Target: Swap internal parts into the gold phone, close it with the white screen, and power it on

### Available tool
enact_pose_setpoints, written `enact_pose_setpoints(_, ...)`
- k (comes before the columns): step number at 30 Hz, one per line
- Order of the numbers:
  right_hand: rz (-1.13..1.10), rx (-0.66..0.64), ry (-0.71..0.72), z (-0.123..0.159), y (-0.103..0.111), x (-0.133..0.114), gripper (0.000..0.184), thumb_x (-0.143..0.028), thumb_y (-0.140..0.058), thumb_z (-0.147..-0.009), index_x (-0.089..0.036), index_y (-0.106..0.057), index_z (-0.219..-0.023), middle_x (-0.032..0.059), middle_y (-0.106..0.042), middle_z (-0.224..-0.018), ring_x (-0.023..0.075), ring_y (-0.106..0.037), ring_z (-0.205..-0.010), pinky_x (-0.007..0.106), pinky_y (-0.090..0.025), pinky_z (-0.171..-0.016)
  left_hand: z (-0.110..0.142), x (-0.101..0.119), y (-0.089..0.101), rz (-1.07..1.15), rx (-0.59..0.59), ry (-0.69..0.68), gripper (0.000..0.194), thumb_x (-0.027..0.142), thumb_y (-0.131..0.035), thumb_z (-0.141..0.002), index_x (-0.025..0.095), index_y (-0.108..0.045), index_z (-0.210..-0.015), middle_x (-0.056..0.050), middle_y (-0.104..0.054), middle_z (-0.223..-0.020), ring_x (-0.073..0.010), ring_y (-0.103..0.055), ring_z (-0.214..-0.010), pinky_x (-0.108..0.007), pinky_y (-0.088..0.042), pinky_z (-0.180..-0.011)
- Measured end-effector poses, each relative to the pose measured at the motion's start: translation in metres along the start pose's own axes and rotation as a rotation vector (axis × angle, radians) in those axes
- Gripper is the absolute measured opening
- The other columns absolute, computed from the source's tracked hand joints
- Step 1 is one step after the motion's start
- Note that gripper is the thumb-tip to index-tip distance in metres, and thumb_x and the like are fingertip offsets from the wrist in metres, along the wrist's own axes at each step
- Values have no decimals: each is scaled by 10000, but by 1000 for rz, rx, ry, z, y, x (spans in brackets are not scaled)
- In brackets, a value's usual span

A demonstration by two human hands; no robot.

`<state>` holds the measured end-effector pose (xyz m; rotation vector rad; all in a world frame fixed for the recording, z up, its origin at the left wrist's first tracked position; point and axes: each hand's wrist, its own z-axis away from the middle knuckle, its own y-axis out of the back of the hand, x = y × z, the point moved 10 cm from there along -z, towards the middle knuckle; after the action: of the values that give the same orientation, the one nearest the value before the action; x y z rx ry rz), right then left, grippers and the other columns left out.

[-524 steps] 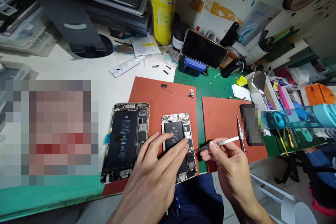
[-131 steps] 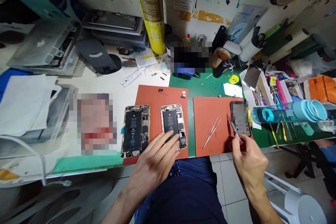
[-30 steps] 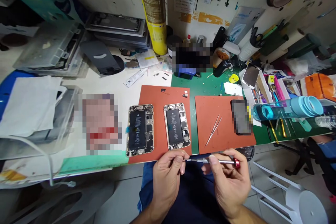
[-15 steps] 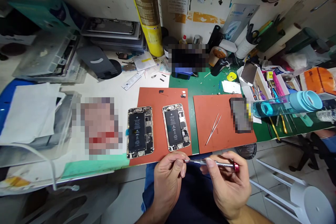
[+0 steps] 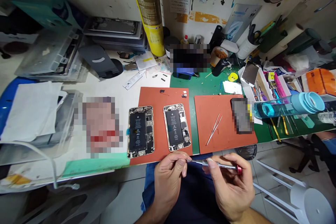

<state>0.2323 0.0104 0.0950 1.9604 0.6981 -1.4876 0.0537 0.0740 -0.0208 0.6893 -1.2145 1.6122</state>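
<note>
My right hand (image 5: 232,182) is closed around a slim screwdriver (image 5: 220,165) with a silver shaft and a red end cap. Its tip points left and meets the fingertips of my left hand (image 5: 169,178). Those fingers are pinched together at the tip; whether a small part sits between them is too small to make out. Just beyond my hands, two opened phones (image 5: 141,131) lie on a red-brown mat (image 5: 159,112), batteries and boards bare. The phone on the right (image 5: 176,127) is nearest my left hand. Tweezers (image 5: 214,129) rest on a second mat (image 5: 203,112).
A blurred dark phone-shaped thing (image 5: 242,115) lies on the right mat, beside a blue water bottle (image 5: 288,105). Behind stand a yellow spray can (image 5: 149,17) and a phone stand (image 5: 98,57). White tool trays (image 5: 262,84) are at right, a white stool (image 5: 312,196) below.
The view has shifted slightly. My right hand and the screwdriver have moved a little to the right; my left hand keeps its pinch at the screwdriver's tip.
</note>
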Motion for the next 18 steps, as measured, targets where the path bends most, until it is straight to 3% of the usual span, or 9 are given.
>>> enact_pose_setpoints(12, 66, -142, 116, -13, -6, -16, 419, -63, -778, -919, -243, -644, -1272, 30, -834, -919, 179, -810, -729, 265, -705, -699, 2, 12, 7, -252, -26, -128, 159, 343, -794, -955, 217, -819, -862, -32, -780, -839, -90, -592, -530, -240, -526, -567)
enact_pose_setpoints(18, 11, -183, 41, -19, -8, -8, 356, -96, -758, -963, -247, -631, -1259, 9, -805, -873, 173, -797, -711, 276, -709, -685, 3, 27, 1, -373, -37, -230, 125, 269, -751, -980, 249, -813, -873, 2, -791, -862, -84, -613, -548, -221, -544, -579)
